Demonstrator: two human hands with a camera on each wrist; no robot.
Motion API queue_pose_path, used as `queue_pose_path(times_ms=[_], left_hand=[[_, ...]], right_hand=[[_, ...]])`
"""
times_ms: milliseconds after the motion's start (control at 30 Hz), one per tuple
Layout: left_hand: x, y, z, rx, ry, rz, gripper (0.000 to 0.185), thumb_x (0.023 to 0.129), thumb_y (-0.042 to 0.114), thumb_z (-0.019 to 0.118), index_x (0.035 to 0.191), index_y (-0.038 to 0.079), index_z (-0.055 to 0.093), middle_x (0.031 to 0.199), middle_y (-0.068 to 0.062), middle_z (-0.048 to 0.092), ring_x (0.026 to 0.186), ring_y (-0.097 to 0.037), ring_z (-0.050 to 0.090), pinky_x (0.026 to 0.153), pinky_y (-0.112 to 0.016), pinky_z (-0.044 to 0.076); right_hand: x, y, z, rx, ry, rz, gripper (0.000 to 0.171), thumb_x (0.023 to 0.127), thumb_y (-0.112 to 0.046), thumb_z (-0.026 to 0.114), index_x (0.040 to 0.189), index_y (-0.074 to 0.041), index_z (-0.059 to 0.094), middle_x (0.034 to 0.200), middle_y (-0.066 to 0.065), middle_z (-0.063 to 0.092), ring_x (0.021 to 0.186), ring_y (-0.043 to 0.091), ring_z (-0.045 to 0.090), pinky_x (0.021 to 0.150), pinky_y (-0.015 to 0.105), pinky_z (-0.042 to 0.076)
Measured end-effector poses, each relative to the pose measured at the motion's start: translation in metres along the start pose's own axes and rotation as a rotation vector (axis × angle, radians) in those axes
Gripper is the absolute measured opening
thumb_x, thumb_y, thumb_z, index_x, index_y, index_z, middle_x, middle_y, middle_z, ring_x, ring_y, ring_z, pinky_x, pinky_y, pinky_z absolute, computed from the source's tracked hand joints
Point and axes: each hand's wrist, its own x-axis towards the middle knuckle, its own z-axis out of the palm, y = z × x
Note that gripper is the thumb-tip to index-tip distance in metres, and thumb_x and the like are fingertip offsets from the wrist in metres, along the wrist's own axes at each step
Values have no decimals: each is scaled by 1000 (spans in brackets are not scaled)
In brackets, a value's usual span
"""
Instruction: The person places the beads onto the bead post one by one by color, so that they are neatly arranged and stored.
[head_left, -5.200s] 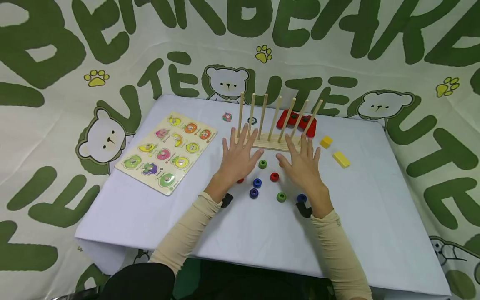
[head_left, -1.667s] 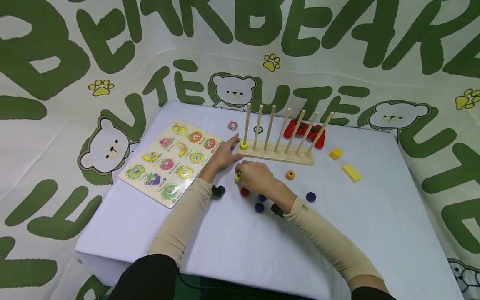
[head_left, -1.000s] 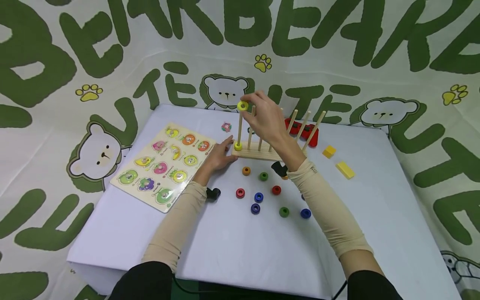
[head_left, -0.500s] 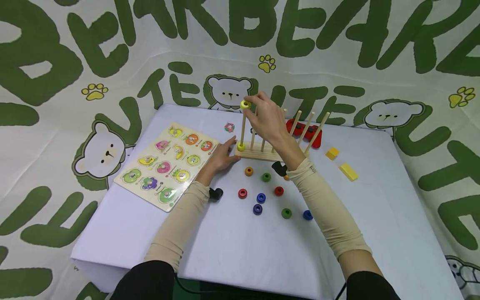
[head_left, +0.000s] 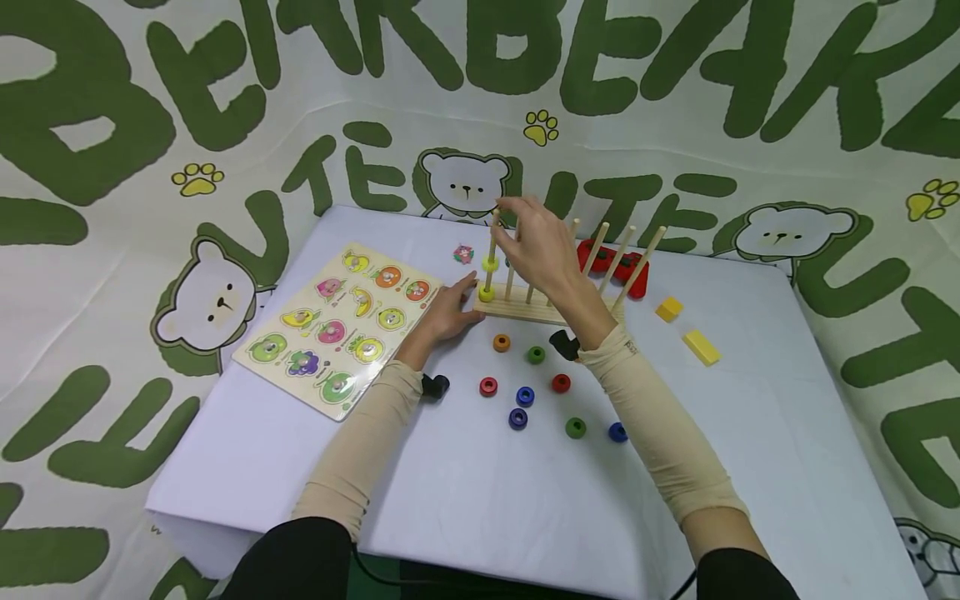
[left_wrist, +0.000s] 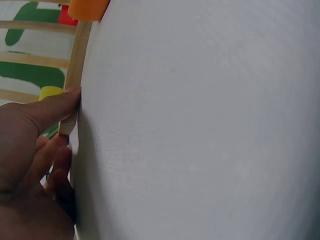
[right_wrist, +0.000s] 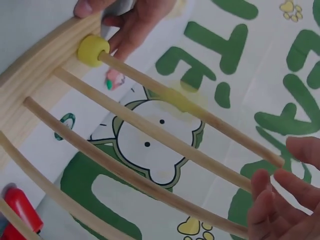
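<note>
A wooden peg rack (head_left: 517,310) with a row of upright pegs stands at the middle of the table. My left hand (head_left: 448,315) grips its left end, thumb (left_wrist: 60,106) on the front face and fingers behind. One yellow bead (right_wrist: 91,50) sits at the foot of the leftmost peg. Above it, a second yellow bead (head_left: 490,264) is on the same peg partway down, blurred in the right wrist view. My right hand (head_left: 542,250) is at that peg's top, thumb and fingers apart with nothing between them, hiding part of the other pegs.
Several loose beads lie in front of the rack, among them an orange bead (head_left: 502,342), a red bead (head_left: 561,383) and a blue bead (head_left: 518,418). A fruit puzzle board (head_left: 337,329) lies left. Behind is a red game controller (head_left: 637,275); yellow blocks (head_left: 701,347) lie right.
My right hand brought a yellow bead from the table to the leftmost peg's top and let it go; the bead has dropped partway down. My left hand has stayed on the rack's end lately.
</note>
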Motion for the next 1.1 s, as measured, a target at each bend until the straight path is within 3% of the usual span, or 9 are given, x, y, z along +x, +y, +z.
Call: queue_pose_path(times_ms=[133,267,367,467,600,700,900,1100], left_hand=[[0,1,0,6,-1,-3,86,102,27,74,172,18,25,166,-10,48,141,-35,52,120,-51,42],[1,2,0,25,-7,19,87,102,26,74,172,15,24,167,-10,46,142,-36,52,121,-51,41],[1,2,-1,46,0,38,86,102,24,74,171,11,24,167,-11,46,142,-36,52,122,-51,40],[1,3,-1,60,9,41,85,102,23,74,171,10,25,166,-12,47,142,-37,53,121,-51,41],[1,4,0,56,9,39,85,102,23,74,171,10,25,165,-13,48,141,-37,53,120,-52,41],[1,4,0,48,6,22,85,102,24,73,171,12,25,164,-14,49,143,-38,52,121,-52,40],[2,2,1,31,12,-4,85,102,26,73,172,15,25,166,-13,47,145,-37,50,123,-54,39],[3,3,3,36,10,16,85,102,25,73,171,13,26,167,-12,46,145,-38,50,122,-54,39]], right_hand=[[-20,0,-6,1,45,-53,42,105,-24,68,145,-10,66,148,11,60,83,23,64,65,35,53],[-54,5,-8,-13,24,-137,36,103,-19,72,137,-7,70,138,13,65,77,21,64,59,32,52],[-82,9,0,-56,-91,-170,32,101,-19,75,130,-7,73,126,11,71,74,20,65,61,30,55],[-107,13,16,-108,-261,-180,29,99,-22,78,125,-9,76,118,8,74,78,19,69,63,29,57],[-131,18,40,-143,-470,-166,27,97,-21,80,122,-12,77,119,7,75,95,20,72,73,34,61],[-141,20,54,-141,-545,-150,29,95,-21,82,122,-12,77,120,7,74,103,23,71,81,40,62],[-148,23,73,-127,-544,-162,29,94,-23,83,120,-11,77,110,4,72,97,21,68,84,39,60],[-147,24,72,-80,-486,-163,25,94,-20,83,117,-9,77,110,3,77,102,21,73,88,40,61]])
